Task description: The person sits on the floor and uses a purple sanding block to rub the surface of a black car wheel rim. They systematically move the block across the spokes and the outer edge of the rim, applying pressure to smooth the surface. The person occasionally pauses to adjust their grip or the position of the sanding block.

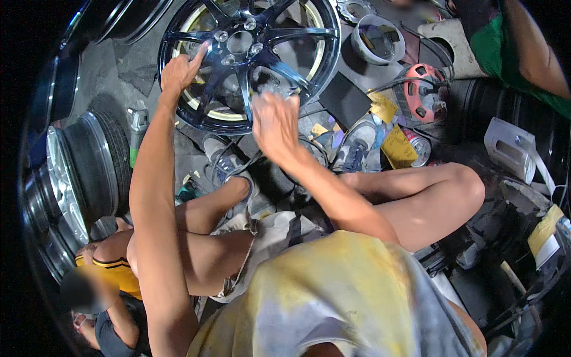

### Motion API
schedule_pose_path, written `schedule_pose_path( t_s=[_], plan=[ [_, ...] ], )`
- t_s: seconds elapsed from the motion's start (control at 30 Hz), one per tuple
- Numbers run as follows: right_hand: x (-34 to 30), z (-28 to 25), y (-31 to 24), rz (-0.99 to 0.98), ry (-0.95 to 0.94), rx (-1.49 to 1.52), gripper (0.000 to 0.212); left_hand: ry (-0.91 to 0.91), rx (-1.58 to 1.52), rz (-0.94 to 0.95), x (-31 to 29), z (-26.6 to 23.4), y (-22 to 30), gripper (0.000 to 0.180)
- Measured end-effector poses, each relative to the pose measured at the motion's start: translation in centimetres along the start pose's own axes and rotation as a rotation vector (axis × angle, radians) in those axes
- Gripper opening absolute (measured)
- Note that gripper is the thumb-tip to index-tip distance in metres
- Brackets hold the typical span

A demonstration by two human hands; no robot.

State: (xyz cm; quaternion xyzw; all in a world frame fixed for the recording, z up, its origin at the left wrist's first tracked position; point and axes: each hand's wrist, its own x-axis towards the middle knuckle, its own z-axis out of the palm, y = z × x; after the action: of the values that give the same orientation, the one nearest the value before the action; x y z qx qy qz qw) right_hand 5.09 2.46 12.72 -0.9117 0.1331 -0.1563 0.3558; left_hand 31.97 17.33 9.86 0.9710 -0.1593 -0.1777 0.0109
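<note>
A dark, glossy multi-spoke alloy wheel (pixel 291 35) with a pale inner ring lies before me. My left hand (pixel 181 71) rests over its left side, one finger stretched along a spoke toward the hub and the others curled down against the wheel. At the wheel's near edge, my right hand (pixel 275 122) is closed and smeared by motion. Whatever it may hold between its fingers cannot be made out. A black flat sheet (pixel 344 99) lies just right of the wheel.
A white bowl of water (pixel 377 40), a red-and-black tool (pixel 422 89), yellow sandpaper pieces (pixel 399 147) and a drink can (pixel 418 147) lie to the right. Leftward are a green-grey power tool (pixel 137 134) and more wheels (pixel 89 172). Other people sit lower left (pixel 113 315) and upper right (pixel 535 53).
</note>
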Motion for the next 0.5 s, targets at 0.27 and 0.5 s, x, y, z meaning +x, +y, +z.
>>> schedule_pose_path(
  t_s=[0.27, 0.5],
  plan=[
    [4.3, -6.7, 2.0, 0.161, 0.304, 0.299, 0.019, 0.65, 0.018, 0.393, -4.4, 0.2, 2.9, 0.059],
    [-1.0, -7.2, 7.1, 0.182, 0.273, 0.081, 0.019, 0.019, -0.246, 0.205, -13.2, 0.6, 10.0, 0.06]
  ],
)
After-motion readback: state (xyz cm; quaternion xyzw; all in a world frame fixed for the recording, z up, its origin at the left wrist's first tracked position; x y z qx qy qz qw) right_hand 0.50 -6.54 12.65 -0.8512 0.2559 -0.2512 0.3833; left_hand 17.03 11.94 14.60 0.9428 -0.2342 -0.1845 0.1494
